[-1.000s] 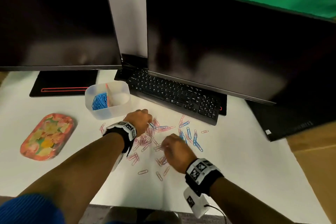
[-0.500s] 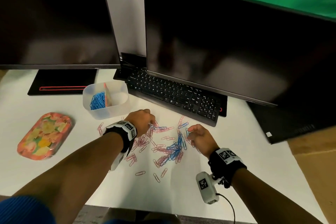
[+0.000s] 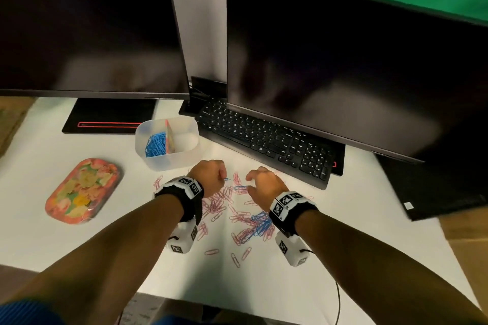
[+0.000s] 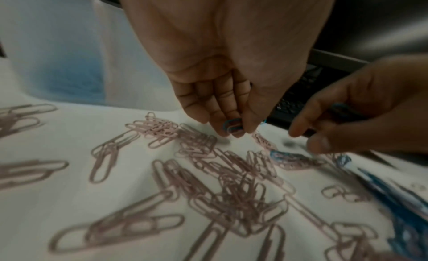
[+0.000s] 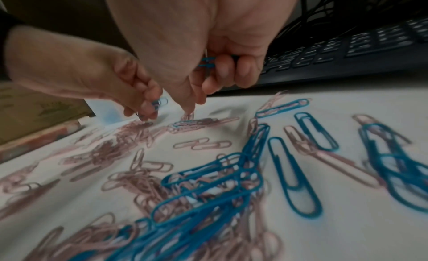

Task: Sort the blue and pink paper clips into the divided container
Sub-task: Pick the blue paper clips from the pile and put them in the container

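Desk: two monitors, one container

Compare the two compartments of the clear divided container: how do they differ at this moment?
In the divided container, the left compartment holds a heap of blue paper clips; the right compartment shows none, blue or pink. The left one looks blue through the translucent wall, the right one plain whitish. The left lies nearer the flowered tray, the right nearer the keyboard. Both share one pink divider and look similar in size.
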{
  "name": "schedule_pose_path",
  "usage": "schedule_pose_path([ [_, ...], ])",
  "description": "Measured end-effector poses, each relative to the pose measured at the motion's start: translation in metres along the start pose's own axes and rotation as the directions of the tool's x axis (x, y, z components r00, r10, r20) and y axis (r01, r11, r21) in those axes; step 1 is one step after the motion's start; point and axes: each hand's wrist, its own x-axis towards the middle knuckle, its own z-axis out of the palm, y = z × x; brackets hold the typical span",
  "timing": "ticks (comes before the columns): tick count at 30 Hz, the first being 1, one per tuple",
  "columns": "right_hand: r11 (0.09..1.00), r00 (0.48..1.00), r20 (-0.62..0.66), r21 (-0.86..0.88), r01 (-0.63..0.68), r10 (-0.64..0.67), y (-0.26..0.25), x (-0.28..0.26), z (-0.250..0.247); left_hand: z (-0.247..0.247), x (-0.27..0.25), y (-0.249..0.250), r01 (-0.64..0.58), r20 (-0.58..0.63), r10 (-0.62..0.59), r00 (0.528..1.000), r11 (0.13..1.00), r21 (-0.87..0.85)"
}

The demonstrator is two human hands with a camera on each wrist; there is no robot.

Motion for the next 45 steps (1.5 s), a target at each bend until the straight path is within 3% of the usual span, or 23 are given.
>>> schedule_pose_path([
  [4,0.993,0.999,0.049,-0.120,0.006,0.000,-0.009,0.011,0.007,-0.003,-0.005,-0.001,0.052,-0.031,-0.061,0.998,0.974,-0.221],
  [8,0.992,0.999,0.046,-0.128,-0.022,0.028,-0.016,0.017,0.012,-0.003,-0.007,-0.006,0.081,-0.058,-0.110,0.992,0.925,-0.371],
  [11,0.998,0.997,0.065,-0.044,-0.042,0.045,-0.015,0.017,0.011,-0.002,-0.008,-0.006,0.125,-0.033,-0.168,0.985,0.839,-0.529],
  [14,0.981,0.995,0.010,0.166,-0.096,0.095,-0.009,0.017,0.009,-0.004,-0.010,-0.004,0.151,-0.012,-0.198,0.980,0.784,-0.602],
  [17,0.896,0.990,-0.040,0.430,-0.107,0.137,-0.006,0.012,0.004,-0.003,-0.008,-0.002,0.167,0.008,-0.221,0.975,0.708,-0.686],
  [21,0.652,0.989,0.037,0.748,-0.122,0.142,-0.007,0.002,-0.008,0.002,-0.008,0.006,0.166,0.040,-0.229,0.973,0.563,-0.810],
  [23,0.561,0.985,0.080,0.813,-0.154,0.155,-0.007,-0.002,-0.012,0.002,-0.012,0.015,0.167,0.073,-0.208,0.976,0.484,-0.859],
  [26,0.509,0.978,0.104,0.841,-0.183,0.181,-0.007,-0.006,-0.014,0.002,-0.016,0.027,0.155,0.090,-0.176,0.980,0.398,-0.904],
  [32,0.451,0.976,0.095,0.875,-0.176,0.196,-0.006,-0.008,-0.014,0.009,-0.022,0.035,0.156,0.100,-0.134,0.986,0.517,-0.842],
  [35,0.472,0.980,0.070,0.869,-0.151,0.185,-0.011,-0.013,-0.020,0.014,-0.023,0.043,0.179,0.126,-0.153,0.980,0.407,-0.896],
  [37,0.524,0.987,0.020,0.845,-0.103,0.162,-0.007,-0.018,-0.022,0.015,-0.024,0.048,0.213,0.171,-0.191,0.967,0.233,-0.949],
  [38,0.599,0.989,-0.031,0.799,-0.061,0.141,-0.002,-0.022,-0.022,0.014,-0.026,0.049,0.219,0.188,-0.204,0.961,0.144,-0.965],
  [41,0.866,0.995,-0.077,0.499,-0.018,0.065,0.021,-0.039,-0.014,0.014,-0.032,0.049,0.205,0.203,-0.223,0.953,-0.012,-0.979],
  [43,0.959,1.000,0.018,0.281,-0.026,0.022,0.033,-0.051,-0.007,0.015,-0.036,0.047,0.201,0.210,-0.221,0.953,-0.060,-0.978],
  [45,0.997,0.993,0.117,0.076,0.021,-0.030,0.039,-0.059,0.001,0.018,-0.039,0.045,0.207,0.226,-0.199,0.954,-0.111,-0.972],
])
